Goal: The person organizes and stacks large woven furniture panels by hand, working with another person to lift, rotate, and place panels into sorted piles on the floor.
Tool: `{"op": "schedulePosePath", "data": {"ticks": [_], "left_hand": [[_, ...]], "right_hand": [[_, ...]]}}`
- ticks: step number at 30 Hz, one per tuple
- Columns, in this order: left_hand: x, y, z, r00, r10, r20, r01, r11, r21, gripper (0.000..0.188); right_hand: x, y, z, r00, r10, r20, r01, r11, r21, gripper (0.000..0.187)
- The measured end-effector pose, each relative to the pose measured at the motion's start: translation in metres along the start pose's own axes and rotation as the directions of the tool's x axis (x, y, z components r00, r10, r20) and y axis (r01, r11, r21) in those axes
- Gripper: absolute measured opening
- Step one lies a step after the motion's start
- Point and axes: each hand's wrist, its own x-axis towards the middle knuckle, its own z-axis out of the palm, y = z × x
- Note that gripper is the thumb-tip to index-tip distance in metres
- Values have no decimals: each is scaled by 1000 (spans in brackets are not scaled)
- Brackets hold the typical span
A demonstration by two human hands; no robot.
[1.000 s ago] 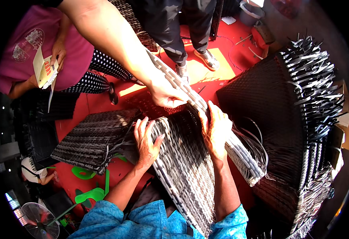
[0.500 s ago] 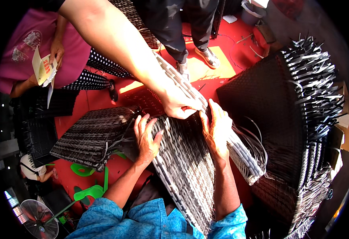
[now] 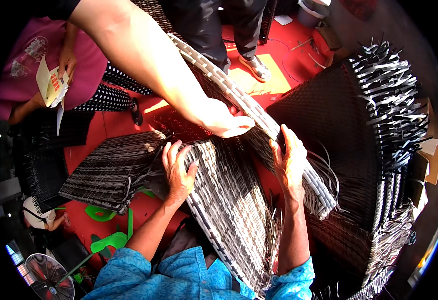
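My left hand (image 3: pixel 179 172) is at the upper left corner of a grey-and-black woven panel (image 3: pixel 224 185), thumb on its face and fingers over its edge. My right hand (image 3: pixel 290 160) grips a second woven panel (image 3: pixel 229 87) at its pale, thick rim, thumb on one side and fingers on the other. This panel slants from the upper middle to the lower right. Between my hands, another person's bare arm reaches in from the upper left. That person's hand (image 3: pixel 224 120) is beside the second panel's rim, fingers curled; whether it touches is unclear.
A large dark woven piece (image 3: pixel 324 115) with loose strip ends stands at right. Another woven stack (image 3: pixel 114 170) lies at left. Green plastic pieces (image 3: pixel 110 242) and a fan (image 3: pixel 50 277) are lower left. One person holds papers (image 3: pixel 54 85); another stands ahead on the red floor (image 3: pixel 279 60).
My right hand has moved right with the second panel, widening the gap between the two panels. The other person's hand has turned and shifted slightly left. My left hand has moved slightly left.
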Motion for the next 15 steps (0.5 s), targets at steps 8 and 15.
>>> {"op": "schedulePosePath", "data": {"ticks": [8,15], "left_hand": [[1,0,1,1000,17,-2,-17,1000,8,40],[-2,-2,-2,1000,8,13,-8,1000,-5,42]], "right_hand": [[1,2,2,999,-10,-40,9,1000,-26,43],[-5,7,5,1000,-4,9,4,1000,2,45]]}}
